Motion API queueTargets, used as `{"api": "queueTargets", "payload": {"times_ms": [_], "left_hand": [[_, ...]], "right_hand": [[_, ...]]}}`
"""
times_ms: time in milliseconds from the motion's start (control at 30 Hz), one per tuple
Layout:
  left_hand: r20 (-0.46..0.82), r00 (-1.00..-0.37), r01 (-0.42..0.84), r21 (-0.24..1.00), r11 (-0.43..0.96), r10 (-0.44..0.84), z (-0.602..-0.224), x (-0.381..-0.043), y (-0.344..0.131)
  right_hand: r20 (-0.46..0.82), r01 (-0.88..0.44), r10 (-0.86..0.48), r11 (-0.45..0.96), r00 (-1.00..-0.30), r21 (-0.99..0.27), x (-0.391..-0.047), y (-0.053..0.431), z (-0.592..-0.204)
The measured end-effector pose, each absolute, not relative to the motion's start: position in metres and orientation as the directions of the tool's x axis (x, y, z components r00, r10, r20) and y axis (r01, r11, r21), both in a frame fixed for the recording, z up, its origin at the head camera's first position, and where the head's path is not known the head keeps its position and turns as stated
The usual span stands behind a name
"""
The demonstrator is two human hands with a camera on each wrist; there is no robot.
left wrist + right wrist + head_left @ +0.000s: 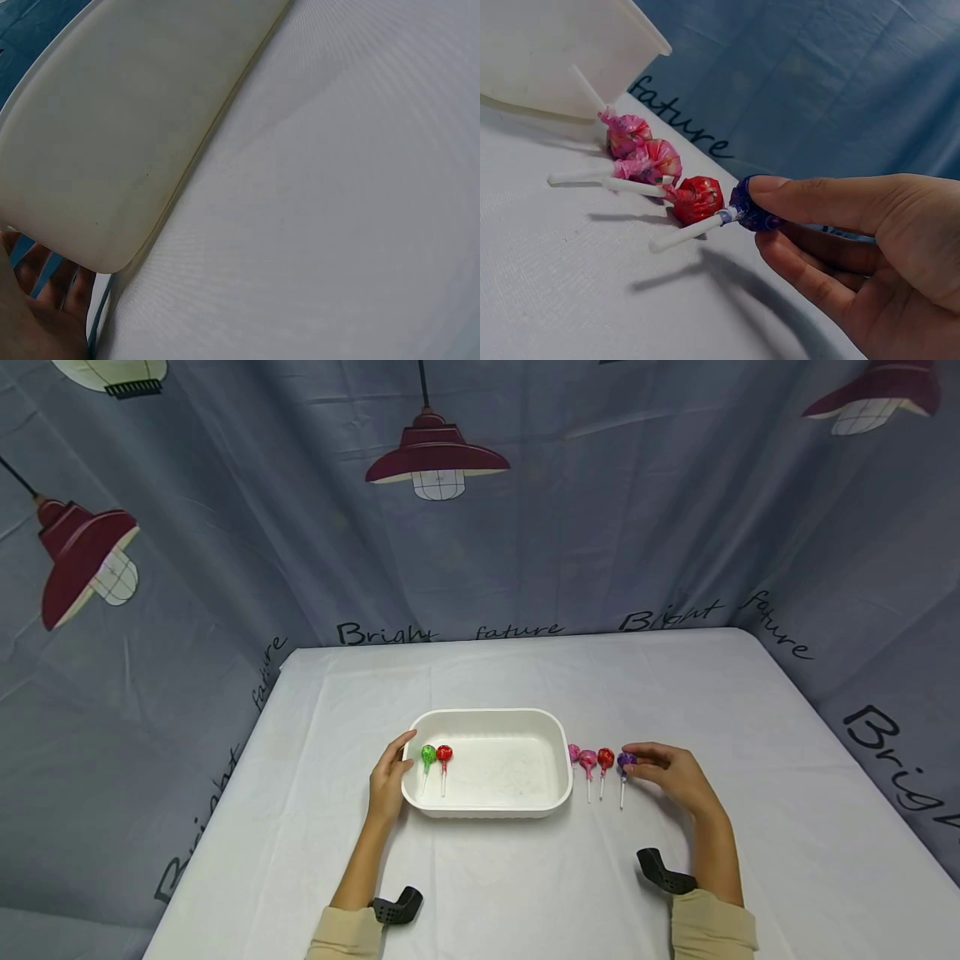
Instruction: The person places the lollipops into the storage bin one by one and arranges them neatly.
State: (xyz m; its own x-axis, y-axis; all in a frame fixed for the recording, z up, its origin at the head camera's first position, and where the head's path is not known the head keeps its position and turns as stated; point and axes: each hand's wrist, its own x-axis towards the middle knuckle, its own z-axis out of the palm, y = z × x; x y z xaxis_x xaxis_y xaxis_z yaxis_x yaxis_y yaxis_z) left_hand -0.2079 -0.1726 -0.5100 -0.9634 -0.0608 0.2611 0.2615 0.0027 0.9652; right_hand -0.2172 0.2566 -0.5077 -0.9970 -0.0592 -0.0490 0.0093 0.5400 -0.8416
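Note:
My left hand (pixel 386 785) holds the left end of a white tray (pixel 487 812), its fingers (pixel 56 285) against the outer wall. Inside the tray, a green lollipop (pixel 428 755) and a red lollipop (pixel 445 753) lie side by side at the left. Right of the tray, my right hand (pixel 671 774) pinches the wrapped head of a purple lollipop (pixel 751 210) between thumb and fingers; its white stick (pixel 686 233) points away from the hand. Beside it lie another red lollipop (pixel 699 201) and two pink lollipops (pixel 658 160), the farthest close to the tray wall.
A white cloth (pixel 480 885) covers the table. Grey-blue curtains (pixel 570 527) printed with lamps and lettering hang behind and at the sides. Black wrist mounts (pixel 397 906) sit at both sleeves.

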Motion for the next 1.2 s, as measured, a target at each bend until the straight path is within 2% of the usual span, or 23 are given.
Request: {"api": "queueTargets", "payload": {"times_ms": [267,567,800,1000,1200], "left_hand": [[0.288,-0.955,0.289,0.957,-0.002,-0.073,-0.534,-0.218,-0.177],[0.312,-0.947,0.313,0.95,0.004,-0.077,-0.536,-0.218,-0.178],[0.319,-0.944,0.319,0.948,0.012,-0.081,-0.538,-0.22,-0.178],[0.293,-0.953,0.294,0.956,-0.003,-0.074,-0.532,-0.217,-0.178],[0.286,-0.957,0.286,0.958,0.016,-0.056,-0.51,-0.208,-0.173]], "right_hand": [[-0.024,-0.02,-0.079,0.504,-0.997,-0.863,-0.217,0.25,-0.498],[0.026,-0.079,-0.128,0.432,-0.991,-0.898,-0.223,0.238,-0.489],[0.118,-0.172,-0.177,0.328,-0.977,-0.929,-0.232,0.227,-0.479],[0.135,-0.197,-0.205,0.32,-0.969,-0.927,-0.238,0.21,-0.462],[0.12,-0.198,-0.259,0.301,-0.958,-0.933,-0.247,0.192,-0.447]]}}
